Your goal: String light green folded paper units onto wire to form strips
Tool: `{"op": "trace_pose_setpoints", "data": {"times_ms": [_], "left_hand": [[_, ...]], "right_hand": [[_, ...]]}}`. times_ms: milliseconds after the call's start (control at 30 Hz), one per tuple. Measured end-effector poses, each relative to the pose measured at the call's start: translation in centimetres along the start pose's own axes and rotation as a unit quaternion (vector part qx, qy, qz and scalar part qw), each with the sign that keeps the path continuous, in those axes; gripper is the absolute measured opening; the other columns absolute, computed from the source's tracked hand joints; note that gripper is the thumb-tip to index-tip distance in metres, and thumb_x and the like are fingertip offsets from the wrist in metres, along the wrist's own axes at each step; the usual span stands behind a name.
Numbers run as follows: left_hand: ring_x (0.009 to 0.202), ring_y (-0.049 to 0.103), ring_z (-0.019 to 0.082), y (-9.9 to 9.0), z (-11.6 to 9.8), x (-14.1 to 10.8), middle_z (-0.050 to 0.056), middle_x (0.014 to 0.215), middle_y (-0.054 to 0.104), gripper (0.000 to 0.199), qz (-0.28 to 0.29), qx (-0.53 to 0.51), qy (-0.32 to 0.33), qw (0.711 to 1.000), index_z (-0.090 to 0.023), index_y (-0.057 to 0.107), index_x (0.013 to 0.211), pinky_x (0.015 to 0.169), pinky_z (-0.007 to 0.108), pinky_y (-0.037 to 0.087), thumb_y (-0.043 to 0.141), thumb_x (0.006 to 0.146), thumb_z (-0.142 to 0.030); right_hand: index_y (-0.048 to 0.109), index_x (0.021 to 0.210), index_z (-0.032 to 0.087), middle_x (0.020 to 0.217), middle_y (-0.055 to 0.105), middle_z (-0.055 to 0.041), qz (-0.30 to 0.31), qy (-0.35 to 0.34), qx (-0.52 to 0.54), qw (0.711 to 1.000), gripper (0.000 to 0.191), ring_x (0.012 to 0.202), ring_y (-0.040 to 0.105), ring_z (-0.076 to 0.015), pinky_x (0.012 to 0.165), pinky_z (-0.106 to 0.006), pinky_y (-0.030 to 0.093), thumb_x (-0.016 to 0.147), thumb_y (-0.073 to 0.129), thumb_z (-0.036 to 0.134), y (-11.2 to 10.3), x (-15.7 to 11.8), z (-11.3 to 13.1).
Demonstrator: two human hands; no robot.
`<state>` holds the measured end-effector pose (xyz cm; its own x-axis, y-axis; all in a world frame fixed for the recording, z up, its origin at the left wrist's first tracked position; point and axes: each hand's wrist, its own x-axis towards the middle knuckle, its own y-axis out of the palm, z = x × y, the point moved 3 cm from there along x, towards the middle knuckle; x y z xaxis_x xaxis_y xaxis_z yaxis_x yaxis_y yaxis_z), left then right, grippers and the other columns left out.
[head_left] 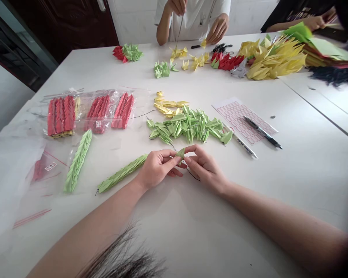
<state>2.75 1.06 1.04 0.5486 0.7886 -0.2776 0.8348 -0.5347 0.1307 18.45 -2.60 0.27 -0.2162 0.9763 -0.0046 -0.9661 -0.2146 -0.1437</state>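
Near the middle of the view, my left hand point(159, 168) and my right hand point(204, 168) pinch a small folded green paper piece point(180, 153) between them. A dark cord point(193, 174) hangs by my right fingers. Beside my left hand lies a long braided green paper strand point(121, 173), its right end partly hidden by that hand. Just beyond my fingers spreads a pile of folded green paper pieces point(191, 125), with folded yellow pieces point(168, 104) behind it.
Bagged red strands point(60, 116) and a bagged green strand point(78, 160) lie left. A white pen point(243, 144), black pen point(262, 132) and label sheet point(234, 116) lie right. Across the table point(307, 173), a person's hands point(218, 29) work near yellow pieces point(200, 61).
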Motion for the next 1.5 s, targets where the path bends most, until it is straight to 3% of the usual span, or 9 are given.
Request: {"op": "trace_pose_setpoints", "data": {"times_ms": [300, 533, 767, 933, 1000, 1100, 1233, 1500], "left_hand": [[0.066, 0.073, 0.019, 0.31, -0.13, -0.06, 0.008, 0.082, 0.075, 0.042, 0.012, -0.023, -0.01, 1.0, -0.013, 0.069, 0.088, 0.068, 0.03, 0.059, 0.076, 0.076, -0.052], [0.067, 0.072, 0.02, 0.59, -0.32, -0.13, 0.007, 0.072, 0.074, 0.043, 0.019, -0.025, -0.025, 0.999, -0.013, 0.065, 0.08, 0.071, 0.031, 0.058, 0.079, 0.072, -0.053], [0.066, 0.071, 0.018, 0.43, -0.12, -0.07, 0.007, 0.073, 0.074, 0.039, 0.026, -0.033, -0.031, 0.999, -0.013, 0.067, 0.082, 0.071, 0.03, 0.058, 0.077, 0.075, -0.049], [0.069, 0.072, 0.02, 0.43, 0.0, -0.06, 0.009, 0.073, 0.074, 0.039, 0.038, -0.032, -0.032, 0.998, -0.012, 0.069, 0.081, 0.071, 0.032, 0.059, 0.078, 0.074, -0.049], [0.068, 0.072, 0.02, 0.42, -0.05, -0.05, 0.009, 0.074, 0.074, 0.039, 0.031, -0.029, -0.03, 0.999, -0.012, 0.068, 0.081, 0.071, 0.032, 0.059, 0.078, 0.074, -0.05], [0.067, 0.072, 0.02, 0.33, -0.17, -0.02, 0.008, 0.076, 0.075, 0.04, 0.011, -0.028, -0.021, 0.999, -0.013, 0.067, 0.082, 0.069, 0.031, 0.059, 0.077, 0.075, -0.051], [0.066, 0.073, 0.019, 0.17, -0.22, 0.04, 0.009, 0.08, 0.076, 0.041, -0.002, -0.015, -0.005, 1.0, -0.014, 0.067, 0.087, 0.068, 0.029, 0.059, 0.074, 0.078, -0.052], [0.067, 0.073, 0.018, -0.09, 0.0, 0.12, 0.009, 0.087, 0.076, 0.041, -0.008, 0.004, 0.006, 1.0, -0.014, 0.068, 0.098, 0.066, 0.026, 0.057, 0.068, 0.084, -0.052]], "right_hand": [[0.049, 0.098, 0.02, 0.055, 0.045, 0.0085, -0.034, -0.03, -0.046, 0.998, 0.027, 0.042, 0.028, -0.0066, 0.043, -0.021, 0.021, 0.098, 0.049, 0.047, 0.23, 0.13, 0.14], [0.052, 0.097, 0.019, 0.05, 0.04, 0.0101, -0.097, 0.001, -0.043, 0.994, 0.025, 0.039, 0.028, -0.0073, 0.042, -0.022, 0.022, 0.095, 0.049, 0.043, 0.0, 0.2, 0.0], [0.056, 0.095, 0.018, 0.051, 0.039, 0.0089, -0.133, -0.032, -0.103, 0.985, 0.02, 0.042, 0.027, -0.0078, 0.044, -0.023, 0.023, 0.095, 0.05, 0.037, -0.07, 0.07, 0.14], [0.057, 0.1, 0.018, 0.05, 0.036, 0.0095, -0.192, 0.003, -0.123, 0.974, 0.021, 0.043, 0.026, -0.0086, 0.043, -0.022, 0.021, 0.095, 0.049, 0.036, -0.64, 0.19, -0.15], [0.056, 0.102, 0.018, 0.049, 0.035, 0.0097, -0.184, 0.012, -0.091, 0.979, 0.023, 0.042, 0.027, -0.0089, 0.042, -0.022, 0.021, 0.095, 0.05, 0.039, -0.75, 0.22, -0.27], [0.053, 0.105, 0.02, 0.05, 0.032, 0.0106, -0.119, 0.003, 0.014, 0.993, 0.028, 0.042, 0.026, -0.0089, 0.041, -0.021, 0.022, 0.096, 0.049, 0.046, -0.48, 0.17, -0.32], [0.049, 0.117, 0.021, 0.05, 0.027, 0.0127, -0.05, 0.005, 0.128, 0.991, 0.035, 0.041, 0.022, -0.0087, 0.039, -0.02, 0.021, 0.096, 0.051, 0.049, 0.04, 0.06, -0.16], [0.046, 0.129, 0.02, 0.049, 0.025, 0.013, -0.042, 0.013, 0.169, 0.985, 0.041, 0.041, 0.019, -0.0087, 0.04, -0.021, 0.019, 0.097, 0.05, 0.046, 0.04, 0.02, -0.07]]}}
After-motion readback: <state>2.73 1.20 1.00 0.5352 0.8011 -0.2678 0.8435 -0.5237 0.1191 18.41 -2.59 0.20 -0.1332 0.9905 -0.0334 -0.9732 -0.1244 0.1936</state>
